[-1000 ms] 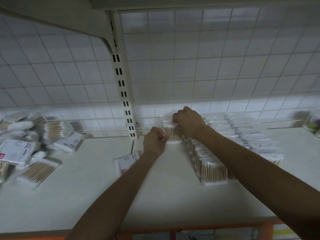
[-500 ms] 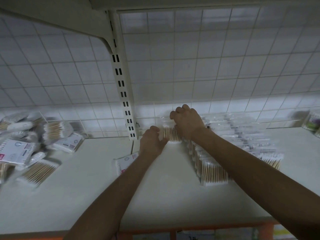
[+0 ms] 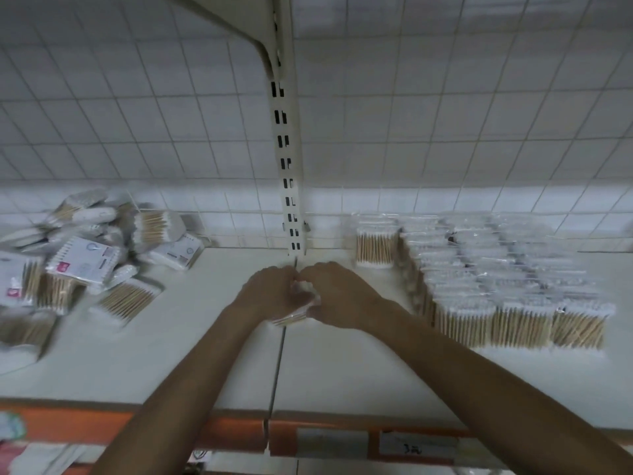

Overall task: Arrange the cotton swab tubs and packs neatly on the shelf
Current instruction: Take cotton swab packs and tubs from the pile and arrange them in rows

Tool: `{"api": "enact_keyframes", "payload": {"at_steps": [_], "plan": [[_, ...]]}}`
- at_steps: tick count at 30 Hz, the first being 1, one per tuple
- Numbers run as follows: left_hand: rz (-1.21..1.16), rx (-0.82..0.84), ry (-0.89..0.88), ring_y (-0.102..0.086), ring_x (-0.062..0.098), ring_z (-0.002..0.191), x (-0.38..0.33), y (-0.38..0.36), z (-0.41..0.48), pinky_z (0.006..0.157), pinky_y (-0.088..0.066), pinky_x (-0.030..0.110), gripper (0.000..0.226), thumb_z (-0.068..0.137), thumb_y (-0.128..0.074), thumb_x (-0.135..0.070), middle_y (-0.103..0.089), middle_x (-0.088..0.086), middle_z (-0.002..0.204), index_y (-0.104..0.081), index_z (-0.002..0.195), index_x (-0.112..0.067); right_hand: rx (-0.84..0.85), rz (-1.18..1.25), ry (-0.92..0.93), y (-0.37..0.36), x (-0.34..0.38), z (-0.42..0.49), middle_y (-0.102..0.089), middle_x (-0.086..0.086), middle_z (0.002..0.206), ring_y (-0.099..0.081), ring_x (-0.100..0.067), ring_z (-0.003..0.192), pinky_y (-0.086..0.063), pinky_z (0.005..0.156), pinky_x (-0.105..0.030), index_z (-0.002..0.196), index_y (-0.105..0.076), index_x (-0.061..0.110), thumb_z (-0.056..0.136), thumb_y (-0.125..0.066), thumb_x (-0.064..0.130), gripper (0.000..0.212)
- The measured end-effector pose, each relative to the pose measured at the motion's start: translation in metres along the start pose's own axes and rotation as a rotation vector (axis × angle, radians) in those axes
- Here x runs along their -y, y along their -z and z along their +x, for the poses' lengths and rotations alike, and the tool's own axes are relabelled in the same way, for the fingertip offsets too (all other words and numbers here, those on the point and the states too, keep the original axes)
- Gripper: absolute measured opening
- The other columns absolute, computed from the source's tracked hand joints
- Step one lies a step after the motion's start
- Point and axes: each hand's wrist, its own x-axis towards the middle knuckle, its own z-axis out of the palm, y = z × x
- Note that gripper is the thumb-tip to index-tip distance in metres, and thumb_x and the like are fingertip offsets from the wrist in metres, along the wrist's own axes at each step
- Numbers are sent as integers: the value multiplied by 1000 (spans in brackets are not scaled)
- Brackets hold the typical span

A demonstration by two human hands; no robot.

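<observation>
A white shelf [image 3: 171, 354] runs along a wall [image 3: 137, 132] of pale square tiles, dim and a little blurred. Over the seam where two shelf boards meet, a pack [image 3: 298, 301] of wooden-stemmed swabs is held between both hands, low over the shelf; whether it touches the board cannot be told. The left hand [image 3: 265, 293] has its fingers [image 3: 279, 274] curled round the pack's left side. The right hand [image 3: 342, 298] has its fingers curled over the right side, so the two sets of knuckles nearly meet above the pack. Only a strip of clear wrap and the stem ends below the palms show.

Just beyond the fingers a slotted post [image 3: 287, 166] rises up the wall. Right of the fingers and further back, a lone pack [image 3: 375, 246] stands upright by the wall. It is just beside the rows [image 3: 496, 286] of upright packs that run in tidy lines toward the shelf front. Well to the left of the fingers lies a pile [image 3: 85, 262] of packs, loose and tilted every way, some with white printed faces up. Behind the wrists, the shelf's orange edge [image 3: 236, 430] carries paper labels [image 3: 332, 440].
</observation>
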Motion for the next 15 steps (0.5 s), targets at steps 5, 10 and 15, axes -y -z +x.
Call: {"api": "enact_keyframes", "payload": {"at_steps": [5,10,15], "plan": [[-8,-62,15,-59,26,101,10,-7,-3,88,-48,39,29,85,-51,-34,-63,4,105,-59,109,-19,-55,-45,88,-22,16,-6,-56,-10,116,-48,-28,106,-39,89,-36,119,-49,6,78,-71,28,51],[-197,-27,-5,-61,17,97,16,2,-4,79,-45,26,24,85,-59,-30,-66,-3,105,-61,108,-25,-164,-57,118,-25,13,-5,-61,-13,113,-52,-32,103,-43,87,-41,129,-49,7,86,-61,20,46],[-734,34,42,-58,11,80,22,20,-3,71,-43,26,27,85,-62,-44,-65,-4,87,-70,89,-19,-294,176,75,-3,4,-4,-61,-6,120,-53,-25,104,-38,89,-30,134,-46,15,93,-55,24,43]]}}
